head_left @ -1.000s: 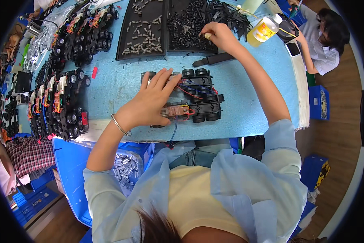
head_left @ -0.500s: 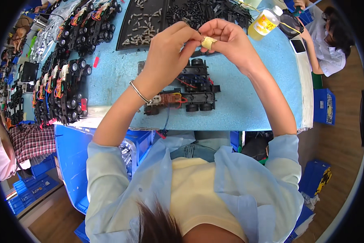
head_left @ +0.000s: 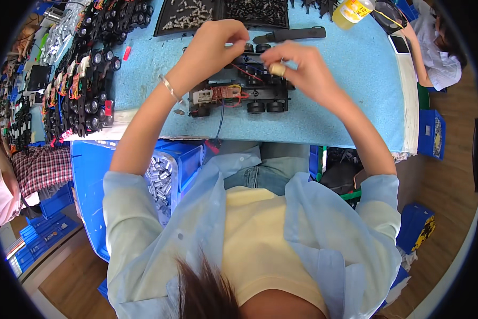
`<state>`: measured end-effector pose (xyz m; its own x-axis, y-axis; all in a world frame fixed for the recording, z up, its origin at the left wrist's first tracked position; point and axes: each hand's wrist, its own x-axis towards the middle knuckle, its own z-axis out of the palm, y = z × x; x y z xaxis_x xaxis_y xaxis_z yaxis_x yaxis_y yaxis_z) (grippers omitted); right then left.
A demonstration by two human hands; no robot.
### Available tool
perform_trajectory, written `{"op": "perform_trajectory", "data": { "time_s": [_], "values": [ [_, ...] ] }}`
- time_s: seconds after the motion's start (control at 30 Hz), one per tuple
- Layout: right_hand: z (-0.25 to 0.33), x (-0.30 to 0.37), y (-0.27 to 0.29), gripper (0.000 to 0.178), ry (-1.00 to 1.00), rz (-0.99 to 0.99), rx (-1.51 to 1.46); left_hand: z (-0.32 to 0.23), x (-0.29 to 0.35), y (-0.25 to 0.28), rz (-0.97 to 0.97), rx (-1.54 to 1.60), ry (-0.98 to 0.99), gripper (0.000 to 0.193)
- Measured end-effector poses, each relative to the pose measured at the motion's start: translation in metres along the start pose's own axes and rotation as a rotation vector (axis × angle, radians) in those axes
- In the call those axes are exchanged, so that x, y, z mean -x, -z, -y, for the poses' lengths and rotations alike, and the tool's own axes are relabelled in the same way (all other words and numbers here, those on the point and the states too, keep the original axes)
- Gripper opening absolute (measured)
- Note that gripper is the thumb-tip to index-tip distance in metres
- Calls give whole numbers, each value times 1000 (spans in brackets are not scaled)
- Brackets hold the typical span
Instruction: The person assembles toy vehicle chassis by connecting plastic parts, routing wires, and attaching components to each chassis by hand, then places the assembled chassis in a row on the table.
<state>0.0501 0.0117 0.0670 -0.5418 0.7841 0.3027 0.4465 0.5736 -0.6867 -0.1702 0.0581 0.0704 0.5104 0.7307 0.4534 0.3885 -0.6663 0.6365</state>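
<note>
A black toy vehicle chassis (head_left: pixel 265 94) with several wheels, a brown circuit board (head_left: pixel 225 93) and coloured wires lies on the blue table before me. My left hand (head_left: pixel 216 45) is raised over its far left side, fingers curled and thumb near the fingertips. Whatever those fingertips pinch, if anything, is hidden. Over the chassis's far right part, my right hand (head_left: pixel 303 66) has its fingers drawn together, slightly blurred. Yellow tape (head_left: pixel 277 69) wraps one of its digits. Just beyond the hands lies a long flat black piece (head_left: pixel 292 34).
Finished-looking chassis (head_left: pixel 77 106) stand packed along the left. Black trays (head_left: pixel 257 13) of springs and small dark parts sit at the back. A yellow drink bottle (head_left: pixel 353 11) and a phone (head_left: pixel 399 44) are at the right. Blue bins (head_left: pixel 98 196) stand below the table edge.
My hands, which met at the fingertips, have moved apart. The right hand has come nearer over the chassis. The long black piece now shows on the table, and the whole view has shifted.
</note>
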Motion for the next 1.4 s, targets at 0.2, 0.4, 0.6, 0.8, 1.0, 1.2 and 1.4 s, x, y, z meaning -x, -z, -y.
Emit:
{"op": "perform_trajectory", "data": {
  "time_s": [0.2,0.4,0.6,0.8,1.0,1.2,1.4],
  "values": [
    [-3,14,-32,38,193,28,104,22,-14,-9,271,-352,-213,5],
    [-7,6,-31,43,218,72,43,16,-20,-10,465,-462,-215,4],
    [-5,12,-36,45,217,96,-10,19,-17,-11,444,-421,-215,4],
    [-7,22,-37,49,360,104,250,18,-21,-13,483,-467,-365,3],
    [-7,41,-35,55,338,88,258,18,-21,-11,491,-486,-400,4],
    [-3,51,-30,58,325,32,194,11,-28,-11,604,-579,-351,4],
    [-7,54,-35,56,311,9,183,8,-30,-15,683,-625,-333,3]
  ]
}}
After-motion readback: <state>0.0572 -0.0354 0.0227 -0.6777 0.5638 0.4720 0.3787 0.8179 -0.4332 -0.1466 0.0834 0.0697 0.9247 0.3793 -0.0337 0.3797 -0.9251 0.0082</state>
